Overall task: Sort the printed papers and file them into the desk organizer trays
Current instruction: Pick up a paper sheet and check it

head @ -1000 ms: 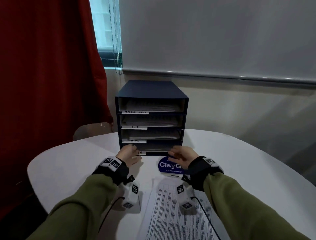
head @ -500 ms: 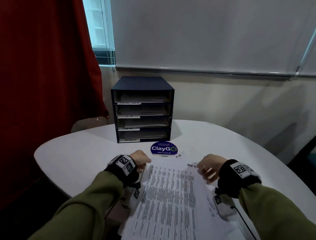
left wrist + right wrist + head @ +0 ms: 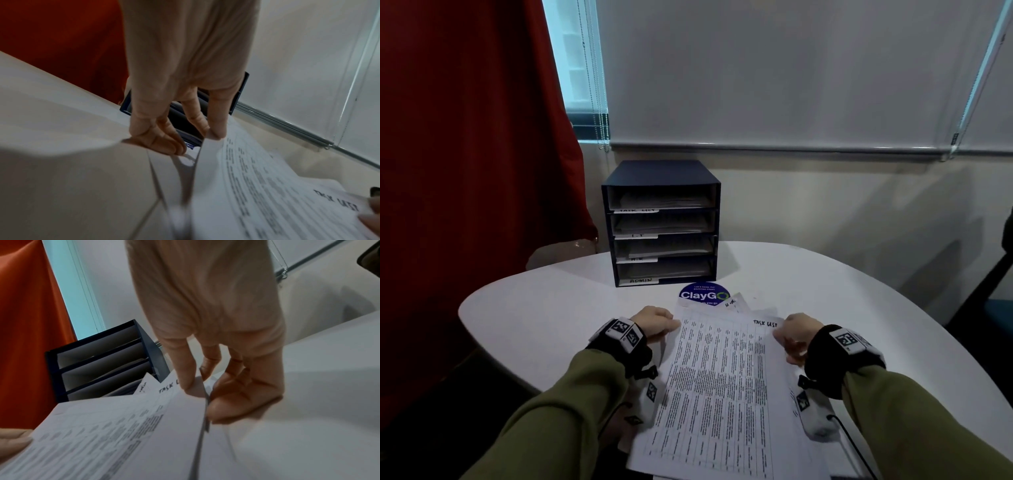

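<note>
The top sheet point(image 3: 722, 370), hand-marked "TASK LIST", lay on a loose stack of papers point(image 3: 736, 305) in front of the organizer point(image 3: 661, 222). The left hand point(image 3: 654, 323) pinched the sheet's left edge between thumb and forefinger; the right hand point(image 3: 792, 337) pinched its right edge the same way. Lifting would go best with both sides raised evenly, peeling only that one sheet from the pages beneath. The matching tray looked to be the organizer's topmost, already holding paper, so the sheet would need to enter flat and level. Between stack and organizer sat only a blue sticker point(image 3: 703, 294) on the table point(image 3: 544, 308), and the table's rounded edge lay well off to either side.
</note>
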`<state>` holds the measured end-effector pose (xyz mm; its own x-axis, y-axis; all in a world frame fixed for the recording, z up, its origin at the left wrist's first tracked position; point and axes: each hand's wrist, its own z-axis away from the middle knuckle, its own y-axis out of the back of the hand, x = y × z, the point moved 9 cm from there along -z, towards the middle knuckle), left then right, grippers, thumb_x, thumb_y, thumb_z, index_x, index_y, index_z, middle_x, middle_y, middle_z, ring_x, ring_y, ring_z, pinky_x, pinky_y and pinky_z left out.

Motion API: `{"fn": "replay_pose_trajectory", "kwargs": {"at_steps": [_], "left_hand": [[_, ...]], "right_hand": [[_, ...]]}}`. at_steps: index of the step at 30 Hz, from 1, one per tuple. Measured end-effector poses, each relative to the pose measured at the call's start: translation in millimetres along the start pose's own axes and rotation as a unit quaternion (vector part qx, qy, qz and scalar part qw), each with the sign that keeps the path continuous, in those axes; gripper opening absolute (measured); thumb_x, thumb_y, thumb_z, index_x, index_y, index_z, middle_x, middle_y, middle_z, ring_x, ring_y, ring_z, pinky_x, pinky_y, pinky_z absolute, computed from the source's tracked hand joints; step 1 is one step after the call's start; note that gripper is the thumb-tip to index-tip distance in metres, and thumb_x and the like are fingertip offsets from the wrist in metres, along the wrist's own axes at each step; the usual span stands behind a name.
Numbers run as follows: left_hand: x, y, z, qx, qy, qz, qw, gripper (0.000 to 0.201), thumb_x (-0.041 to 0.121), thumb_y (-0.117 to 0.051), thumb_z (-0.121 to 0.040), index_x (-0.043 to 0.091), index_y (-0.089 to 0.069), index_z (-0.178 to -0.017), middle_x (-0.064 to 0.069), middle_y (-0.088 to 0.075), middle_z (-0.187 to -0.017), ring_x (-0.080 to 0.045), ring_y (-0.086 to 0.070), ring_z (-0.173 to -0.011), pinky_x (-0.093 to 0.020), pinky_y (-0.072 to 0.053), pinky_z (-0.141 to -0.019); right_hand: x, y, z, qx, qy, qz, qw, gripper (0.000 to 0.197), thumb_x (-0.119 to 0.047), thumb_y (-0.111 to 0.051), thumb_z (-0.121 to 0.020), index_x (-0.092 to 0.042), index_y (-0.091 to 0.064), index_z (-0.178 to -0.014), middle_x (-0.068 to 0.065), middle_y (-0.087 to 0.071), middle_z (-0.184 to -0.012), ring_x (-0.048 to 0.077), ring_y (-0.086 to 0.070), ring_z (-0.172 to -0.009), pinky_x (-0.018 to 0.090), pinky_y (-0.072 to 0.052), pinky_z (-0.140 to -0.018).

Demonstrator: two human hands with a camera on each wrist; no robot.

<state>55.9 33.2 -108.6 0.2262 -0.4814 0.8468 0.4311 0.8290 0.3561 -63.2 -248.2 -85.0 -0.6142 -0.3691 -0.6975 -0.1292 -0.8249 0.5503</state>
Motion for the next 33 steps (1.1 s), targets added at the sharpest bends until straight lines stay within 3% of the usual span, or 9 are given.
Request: {"fn": "replay_pose_trajectory", "kwargs": {"at_steps": [5, 9, 13, 18, 22, 25, 27, 29, 33], "left_hand": [[1.8, -3.3, 3.2, -0.034, -0.008, 0.030, 0.999, 0.023, 0.010, -0.069, -0.084, 0.012, -0.057, -0.064, -0.011, -0.055, -0.076, -0.022, -0.049, -0.074, -0.034, -0.041, -0.077], [10.3, -8.3, 14.6, -0.053, -0.023, 0.038, 0.998, 0.027, 0.011, -0.064, -0.088, 0.013, -0.052, -0.065, -0.009, -0.055, -0.074, -0.015, -0.048, -0.062, -0.021, -0.039, -0.054], [21.4, -7.2, 23.9, -0.048, -0.045, 0.077, 0.995, 0.029, 0.016, -0.054, -0.095, 0.016, -0.041, -0.068, -0.005, -0.052, -0.076, -0.016, -0.048, -0.067, -0.025, -0.037, -0.059], [53.0, 12.3, 35.9, -0.010, -0.157, 0.157, 0.975, 0.017, 0.022, -0.045, -0.099, 0.013, -0.047, -0.084, -0.014, -0.053, -0.086, -0.023, -0.050, -0.075, -0.034, -0.041, -0.063], [90.4, 44.1, 64.3, 0.136, -0.278, 0.186, 0.932, 0.014, 0.020, -0.047, -0.098, 0.013, -0.049, -0.086, -0.003, -0.048, -0.081, -0.015, -0.045, -0.074, -0.029, -0.042, -0.070], [112.5, 62.2, 96.8, 0.258, -0.327, 0.198, 0.887, 0.016, 0.022, -0.044, -0.099, 0.015, -0.045, -0.085, 0.005, -0.042, -0.072, -0.012, -0.038, -0.065, -0.024, -0.035, -0.063], [122.1, 60.1, 108.1, 0.278, -0.329, 0.180, 0.884, 0.023, 0.028, -0.039, -0.100, 0.011, -0.047, -0.113, 0.002, -0.057, -0.096, -0.019, -0.052, -0.090, -0.031, -0.043, -0.079], [125.3, 54.1, 115.3, 0.297, -0.311, 0.128, 0.894, 0.047, 0.032, -0.030, -0.102, 0.009, -0.026, -0.143, -0.004, -0.047, -0.137, -0.024, -0.044, -0.127, -0.039, -0.037, -0.105], [110.8, 43.6, 114.3, 0.317, -0.331, 0.105, 0.883, 0.032, 0.017, -0.029, -0.100, 0.012, -0.029, -0.131, -0.004, -0.056, -0.087, -0.023, -0.053, -0.075, -0.036, -0.040, -0.073]], "right_hand": [[6.8, 4.9, 9.1, -0.010, -0.013, -0.041, 0.999, 0.023, 0.014, -0.045, -0.075, -0.005, -0.041, -0.063, 0.005, -0.035, -0.040, 0.014, -0.033, -0.032, 0.026, -0.044, -0.050], [10.1, 1.8, 12.1, -0.033, 0.004, -0.107, 0.994, 0.024, 0.009, -0.052, -0.087, -0.011, -0.048, -0.074, 0.007, -0.050, -0.067, 0.018, -0.049, -0.052, 0.017, -0.046, -0.038], [12.8, 3.4, 12.1, -0.024, -0.005, -0.117, 0.993, 0.023, 0.011, -0.047, -0.087, -0.010, -0.047, -0.080, 0.009, -0.042, -0.058, 0.016, -0.038, -0.038, 0.026, -0.042, -0.051], [1.9, -2.7, 22.1, -0.060, 0.016, -0.153, 0.986, 0.036, -0.008, -0.075, -0.080, -0.018, -0.052, -0.106, 0.009, -0.043, -0.109, 0.023, -0.048, -0.089, 0.021, -0.046, -0.045], [-34.7, -11.8, 29.2, -0.103, 0.143, -0.119, 0.977, 0.009, -0.015, -0.071, -0.083, -0.016, -0.062, -0.080, -0.001, -0.062, -0.086, 0.018, -0.054, -0.089, 0.034, -0.036, -0.081], [-74.1, -5.2, 47.5, -0.090, 0.255, -0.277, 0.922, 0.018, -0.006, -0.057, -0.092, -0.011, -0.065, -0.108, -0.002, -0.072, -0.082, 0.013, -0.066, -0.071, 0.026, -0.050, -0.066], [-94.2, 9.5, 63.1, -0.015, 0.327, -0.321, 0.889, 0.017, -0.010, -0.057, -0.093, -0.014, -0.067, -0.106, 0.003, -0.075, -0.094, 0.018, -0.071, -0.080, 0.031, -0.055, -0.069], [-103.3, 14.3, 71.8, 0.048, 0.366, -0.320, 0.873, 0.015, -0.013, -0.055, -0.095, -0.015, -0.066, -0.104, 0.002, -0.072, -0.099, 0.017, -0.070, -0.087, 0.028, -0.057, -0.071], [-96.0, -12.7, 64.5, 0.059, 0.354, -0.281, 0.890, 0.017, -0.012, -0.047, -0.098, -0.012, -0.054, -0.114, 0.000, -0.065, -0.106, 0.015, -0.065, -0.095, 0.024, -0.055, -0.078]]}}
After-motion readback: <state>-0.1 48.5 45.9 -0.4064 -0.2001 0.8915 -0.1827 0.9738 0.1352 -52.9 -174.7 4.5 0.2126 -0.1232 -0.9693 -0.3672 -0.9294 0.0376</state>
